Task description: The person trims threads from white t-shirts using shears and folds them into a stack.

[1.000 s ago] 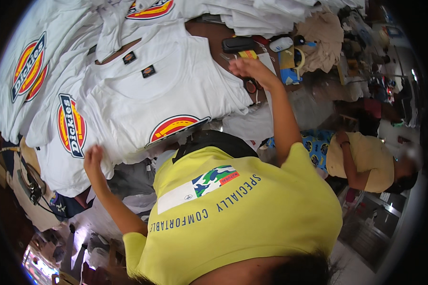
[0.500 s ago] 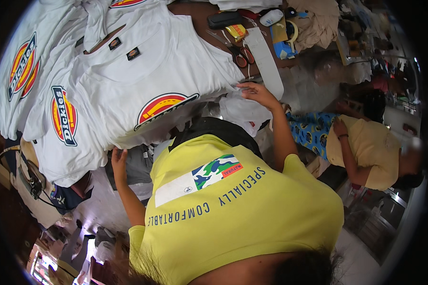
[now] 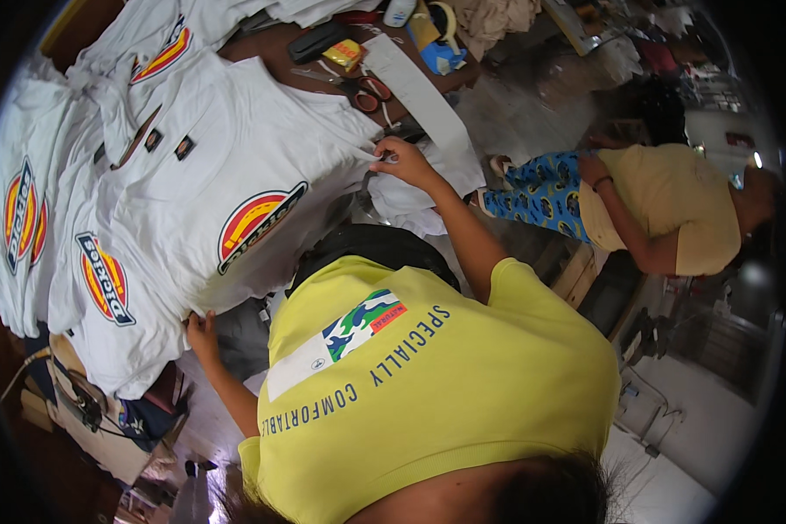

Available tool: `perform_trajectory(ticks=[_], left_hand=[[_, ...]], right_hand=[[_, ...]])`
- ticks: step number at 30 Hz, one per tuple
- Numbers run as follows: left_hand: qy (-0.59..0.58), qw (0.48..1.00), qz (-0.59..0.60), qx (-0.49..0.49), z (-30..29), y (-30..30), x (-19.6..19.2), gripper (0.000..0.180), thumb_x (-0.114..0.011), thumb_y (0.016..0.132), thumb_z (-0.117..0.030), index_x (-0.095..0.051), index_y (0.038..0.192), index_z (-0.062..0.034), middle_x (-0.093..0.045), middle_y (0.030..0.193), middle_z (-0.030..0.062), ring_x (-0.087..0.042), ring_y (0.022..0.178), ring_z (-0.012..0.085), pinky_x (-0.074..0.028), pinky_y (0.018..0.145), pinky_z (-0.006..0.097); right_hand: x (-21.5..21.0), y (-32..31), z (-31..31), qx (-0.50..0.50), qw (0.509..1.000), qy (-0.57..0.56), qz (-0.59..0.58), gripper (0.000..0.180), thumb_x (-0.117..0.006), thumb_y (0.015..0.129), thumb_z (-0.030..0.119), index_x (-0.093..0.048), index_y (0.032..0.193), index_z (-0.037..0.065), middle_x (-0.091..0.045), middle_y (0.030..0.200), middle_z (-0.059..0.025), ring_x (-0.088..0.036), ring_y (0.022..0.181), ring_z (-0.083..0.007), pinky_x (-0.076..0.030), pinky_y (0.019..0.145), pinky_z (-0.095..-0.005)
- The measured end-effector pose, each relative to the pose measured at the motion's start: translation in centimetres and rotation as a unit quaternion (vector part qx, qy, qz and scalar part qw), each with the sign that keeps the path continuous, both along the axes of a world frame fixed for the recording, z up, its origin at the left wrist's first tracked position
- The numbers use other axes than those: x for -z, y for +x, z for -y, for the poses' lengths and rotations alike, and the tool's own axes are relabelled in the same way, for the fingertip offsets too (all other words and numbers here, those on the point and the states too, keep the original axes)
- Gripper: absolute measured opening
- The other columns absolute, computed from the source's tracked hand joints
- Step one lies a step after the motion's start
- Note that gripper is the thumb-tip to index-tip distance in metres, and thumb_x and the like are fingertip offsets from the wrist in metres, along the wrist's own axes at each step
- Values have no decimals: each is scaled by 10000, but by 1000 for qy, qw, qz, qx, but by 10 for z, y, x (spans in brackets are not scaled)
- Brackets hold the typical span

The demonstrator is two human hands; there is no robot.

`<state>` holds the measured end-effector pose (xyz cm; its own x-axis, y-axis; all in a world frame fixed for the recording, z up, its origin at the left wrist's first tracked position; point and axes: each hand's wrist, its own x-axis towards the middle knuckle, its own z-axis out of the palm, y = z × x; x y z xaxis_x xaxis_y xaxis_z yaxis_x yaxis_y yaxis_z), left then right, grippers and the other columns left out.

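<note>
A white shirt (image 3: 192, 210) with a red, yellow and dark blue printed emblem lies spread over the table in front of me. At its right corner, my right hand (image 3: 403, 162) pinches the cloth edge between thumb and fingers. My left hand (image 3: 203, 335) is closed on the near edge of the shirt, lower left, its fingertips partly hidden by cloth. More white shirts (image 3: 57, 188) with the same kind of emblem lie bunched and overlapping to the left. Small black neck labels (image 3: 183, 148) show near the shirt's neckline.
On the brown table (image 3: 266, 61) beyond the shirt lie scissors (image 3: 358, 89), a black case (image 3: 317, 42), a yellow packet (image 3: 344, 55), a long white strip (image 3: 415, 87) and a tape roll (image 3: 445, 24). An iron-like tool (image 3: 79, 389) sits lower left. Another person (image 3: 655, 201) stands at right.
My right hand has gone from outstretched fingers to a pinch on the shirt's corner. My left fingers have curled onto its near edge. The whole view has shifted.
</note>
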<state>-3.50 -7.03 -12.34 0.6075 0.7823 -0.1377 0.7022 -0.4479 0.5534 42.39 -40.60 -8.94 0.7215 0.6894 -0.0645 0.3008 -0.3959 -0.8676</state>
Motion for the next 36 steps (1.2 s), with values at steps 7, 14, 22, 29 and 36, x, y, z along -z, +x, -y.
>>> perform_trajectory(ticks=[7, 14, 22, 29, 36], left_hand=[[-129, 990, 14, -46, -3, -13, -13, 245, -661, 773, -179, -501, 734, 2, -447, 636, -27, -383, 585, 79, -327, 538, 234], [-290, 907, 227, -204, -7, -50, 0, 248, -675, 771, -119, -435, 732, -73, -501, 702, 3, -461, 639, 84, -396, 613, 207], [100, 955, -203, 194, -22, 9, -25, 373, -731, 655, -156, -541, 915, 31, -617, 806, 107, -602, 776, 183, -446, 672, 255], [34, 948, -275, 160, -16, 198, -141, 348, -637, 753, -329, -617, 706, 15, -597, 565, 131, -599, 546, 265, -461, 577, 353], [193, 906, 40, 374, 15, 373, -121, 361, -535, 847, -262, -522, 1121, -27, -506, 1163, 211, -483, 1058, 374, -409, 872, 391]], right_hand=[[4, 2, 17, 37, 972, 116, -200, 155, -695, 732, 113, -564, 786, 48, -568, 746, 12, -516, 686, -64, -413, 635, -199], [21, 0, 18, 154, 900, 246, -326, 145, -671, 739, 67, -531, 776, 75, -547, 694, 13, -494, 619, -49, -397, 568, -187], [69, -8, -1, 120, 951, 225, -175, 179, -634, 722, 21, -553, 877, 56, -551, 825, -27, -522, 779, -106, -427, 696, -235], [57, -41, 19, 60, 954, 149, -252, 438, -625, 753, 52, -487, 1168, 61, -513, 1150, -44, -496, 998, -138, -425, 789, -245], [65, -55, 56, 44, 960, 170, -220, 495, -608, 785, 60, -425, 1245, 50, -496, 1176, -97, -471, 1066, -165, -418, 857, -289]])
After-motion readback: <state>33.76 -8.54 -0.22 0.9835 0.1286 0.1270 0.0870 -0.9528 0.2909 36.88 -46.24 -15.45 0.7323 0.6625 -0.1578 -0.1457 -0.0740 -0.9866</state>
